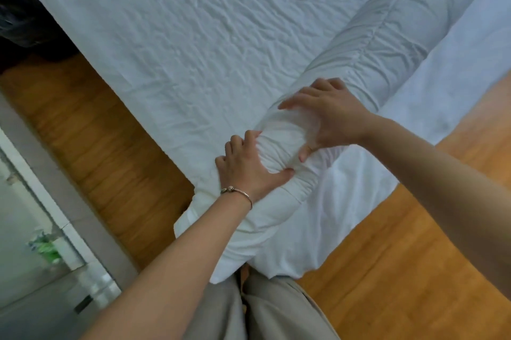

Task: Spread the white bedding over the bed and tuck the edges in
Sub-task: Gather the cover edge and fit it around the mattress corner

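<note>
The far end of the long white rolled-up bedding (387, 43) runs out of the picture at the top right, so its end cannot be seen. The near end of the roll hangs over the corner of the bed and hides the bed's edge there. The big bed with a wrinkled white sheet (193, 35) is cut off at the top too. At the top left there is a dark thing (19, 16) beside the bed, too dark to make out. At the left edge there is a blurry pale grey and white piece of furniture (41, 229) with something green (47, 248) on it; what it is cannot be told.

No box, bag or basket can be seen.

The left hand (246, 165) lies on the near part of the roll. Its fingers (235, 143) curl into the cloth and bunch it up, and the thumb presses the cloth on the other side, so the hand grips the bedding. A thin metal bracelet with a small bead (237, 191) sits on that wrist. The right hand (329, 115) is just beside it, a bit farther along the roll. Its fingers are spread wide on top, and the thumb hooks under the side, so it holds the roll too.

The roll lies slanted across the right side of the bed, on top of the sheet. The brown wooden floor (96, 146) shows on both sides. The person's light grey trousers (262, 312) show at the bottom.
</note>
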A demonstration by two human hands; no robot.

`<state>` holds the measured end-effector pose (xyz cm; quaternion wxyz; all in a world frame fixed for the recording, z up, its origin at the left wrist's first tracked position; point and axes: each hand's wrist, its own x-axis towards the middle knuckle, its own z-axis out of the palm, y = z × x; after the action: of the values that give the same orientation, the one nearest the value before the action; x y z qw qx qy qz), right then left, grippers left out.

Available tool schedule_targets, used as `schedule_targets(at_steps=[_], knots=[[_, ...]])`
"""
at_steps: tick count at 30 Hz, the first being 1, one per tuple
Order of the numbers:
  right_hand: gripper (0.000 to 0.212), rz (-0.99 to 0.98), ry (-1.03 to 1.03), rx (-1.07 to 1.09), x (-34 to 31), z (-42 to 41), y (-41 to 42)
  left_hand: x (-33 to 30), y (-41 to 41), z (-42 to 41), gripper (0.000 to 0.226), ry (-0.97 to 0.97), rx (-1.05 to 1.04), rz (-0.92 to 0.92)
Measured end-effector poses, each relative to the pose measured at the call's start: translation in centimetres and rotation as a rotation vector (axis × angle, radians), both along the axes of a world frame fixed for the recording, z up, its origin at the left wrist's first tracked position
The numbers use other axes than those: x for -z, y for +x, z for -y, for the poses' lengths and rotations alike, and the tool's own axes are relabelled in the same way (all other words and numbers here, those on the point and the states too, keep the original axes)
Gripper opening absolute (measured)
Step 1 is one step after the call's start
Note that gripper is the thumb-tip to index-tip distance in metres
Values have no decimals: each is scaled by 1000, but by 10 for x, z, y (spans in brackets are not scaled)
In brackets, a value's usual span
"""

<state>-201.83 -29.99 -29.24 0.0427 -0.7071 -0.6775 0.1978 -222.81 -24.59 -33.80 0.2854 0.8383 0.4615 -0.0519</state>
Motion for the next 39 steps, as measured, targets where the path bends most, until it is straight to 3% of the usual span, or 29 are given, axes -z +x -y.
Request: schedule_targets(at_steps=[3, 7, 12, 15, 18, 22, 25, 27, 30, 34, 39], knots=[[118, 213, -223, -113, 3, -1, -4, -1, -2, 19, 100, 74, 18, -11], [108, 216, -197, -4, 2, 22, -12, -13, -7, 26, 106, 100, 137, -5], [102, 308, -106, 118, 4, 48, -32, -14, -8, -29, 83, -295, 308, 245], [100, 291, -71, 191, 4, 61, -39, -10, 14, -55, 99, -498, 594, 195], [100, 277, -67, 235, 6, 77, -45, -9, 27, -47, 106, -566, 801, 150], [91, 265, 125, 418, 22, 100, -56, 0, 26, -29, 99, -459, 755, 251], [96, 250, 169, 577, 28, 113, -66, -1, 38, -25, 97, -387, 836, 211], [95, 191, 168, 671, 24, 117, -72, -3, 51, -34, 93, -304, 1008, 148], [73, 84, 296, 883, 18, 120, -82, -2, 78, -61, 81, -127, 1376, 136], [57, 116, 372, 1079, 26, 115, -105, 0, 136, -73, 81, 215, 1816, 331], [46, -219, 590, 1895, 20, 68, -159, -1, 163, -53, 81, 285, 1956, 593]])
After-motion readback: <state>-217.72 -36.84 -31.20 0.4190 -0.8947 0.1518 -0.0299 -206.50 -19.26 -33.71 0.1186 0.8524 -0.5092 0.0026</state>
